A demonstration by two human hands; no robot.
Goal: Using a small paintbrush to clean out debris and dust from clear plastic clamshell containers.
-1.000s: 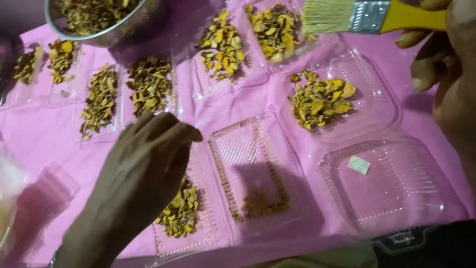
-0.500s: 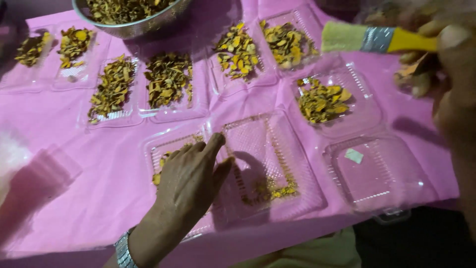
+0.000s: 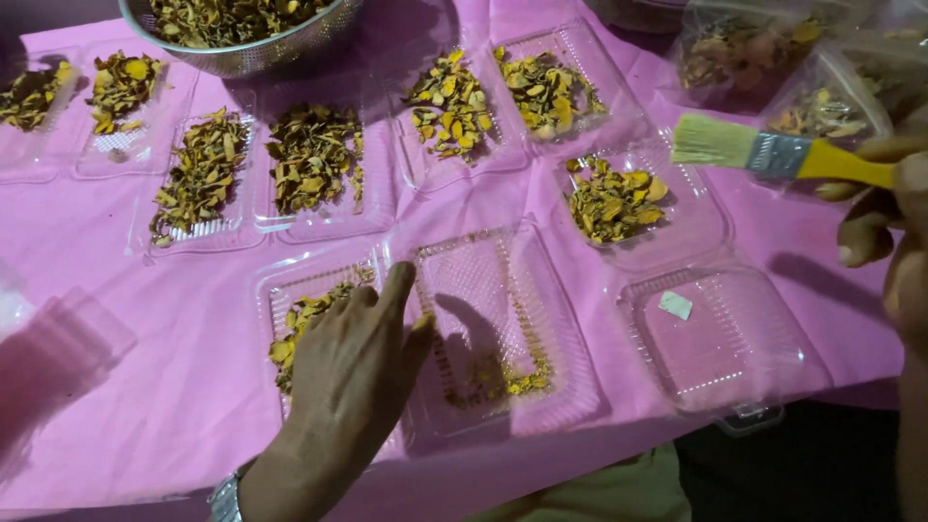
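Under the left hand (image 3: pixel 353 362) lies a clear tray (image 3: pixel 324 338).

The left hand (image 3: pixel 353 362) covers much of the clear tray (image 3: pixel 319 290) beneath it, so its contents mostly stay hidden. The right hand (image 3: pixel 889 222) runs off the edge, as does the metal bowl (image 3: pixel 242 53) up top.

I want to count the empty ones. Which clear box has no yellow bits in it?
The clear box nearest the bottom right corner. It holds only a small white scrap, while every other box has dried yellow-brown pieces inside.
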